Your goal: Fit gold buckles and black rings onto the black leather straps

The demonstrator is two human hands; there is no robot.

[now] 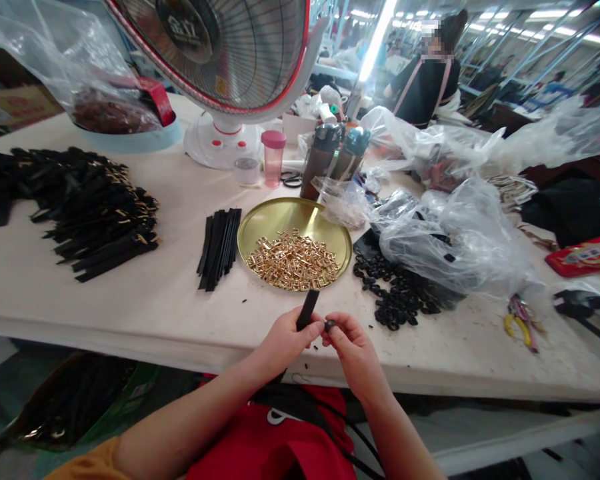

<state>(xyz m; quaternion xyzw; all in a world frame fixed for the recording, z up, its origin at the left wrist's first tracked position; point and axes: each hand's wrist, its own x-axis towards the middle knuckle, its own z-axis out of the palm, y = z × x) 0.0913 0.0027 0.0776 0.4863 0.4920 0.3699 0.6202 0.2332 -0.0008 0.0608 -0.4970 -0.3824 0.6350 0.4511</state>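
My left hand [293, 335] is closed round a black strap [308, 309], whose upper end sticks up above the fingers. Close beside it, my right hand [349, 338] pinches a small black loop [329, 325] between thumb and fingertips. The two hands almost meet over the table's front edge. Just beyond them lies a round gold tray [260, 215] heaped with small gold buckles [295, 260]. Left of the tray is a bundle of flat black straps [219, 248]. A pile of black loops [395, 293] spreads to the tray's right.
A large heap of black straps with gold buckles [100, 207] covers the left side. Behind stand a fan heater [225, 137], a pink-lidded cup [273, 160] and dark bottles [321, 160]. Clear plastic bags [460, 247] and pliers [520, 325] lie right. A person [423, 87] is in the background.
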